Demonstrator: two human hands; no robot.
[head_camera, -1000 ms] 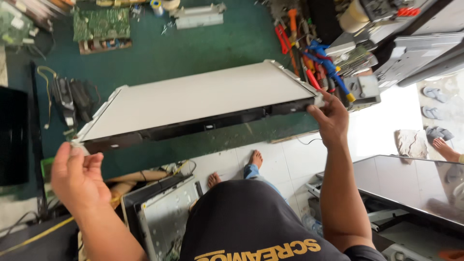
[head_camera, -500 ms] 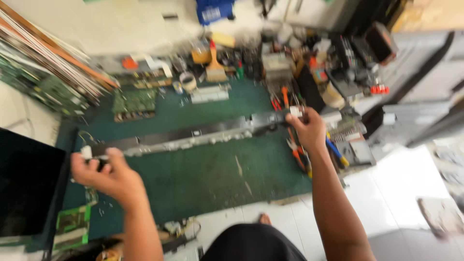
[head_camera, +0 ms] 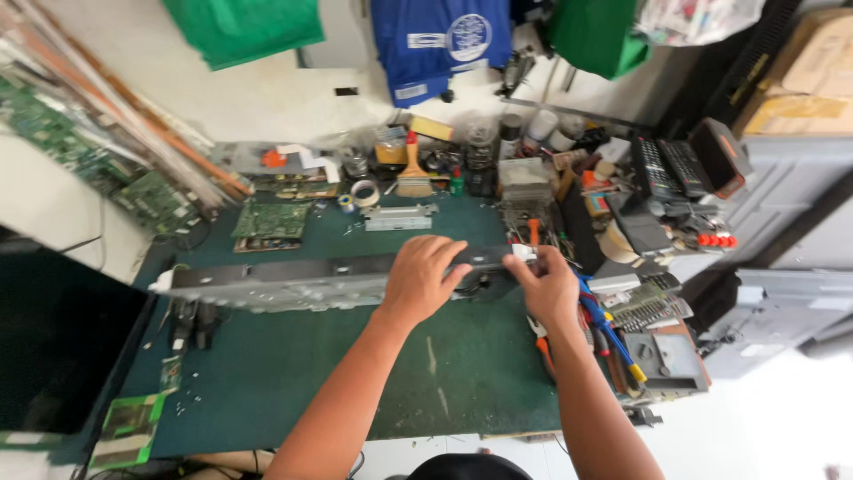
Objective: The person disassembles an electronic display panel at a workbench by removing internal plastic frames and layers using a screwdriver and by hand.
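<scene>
1. Nearest, both bare forearms reach away from the person over the green tabletop (head_camera: 293,382), which is scuffed and bare in its near middle.
2. At the near left corner a small green circuit board (head_camera: 124,427) lies flat, just beside a dark screen (head_camera: 53,347) at the left edge.
3. On the near right, pliers with orange handles (head_camera: 542,347) and a blue-handled tool (head_camera: 609,333) lie just beside the right forearm.
4. The long grey panel (head_camera: 267,280) lies across the middle of the tabletop, running from the far left to the hands at its right end.
5. The left hand (head_camera: 422,276) lies on top of the panel near its right end, its grip curled over the far edge, fingers pressed together.
6. The right hand (head_camera: 546,284) is at the panel's right tip, its grip pinching the end between thumb and fingers.
7. Farther back, a large green circuit board (head_camera: 271,218), a roll of tape (head_camera: 364,191) and a paint brush (head_camera: 413,173) lie near the wall.
8. To the far right, two remote controls (head_camera: 666,164) rest among the clutter.
9. Farthest, a blue bag (head_camera: 440,36) hangs on the wall.
</scene>
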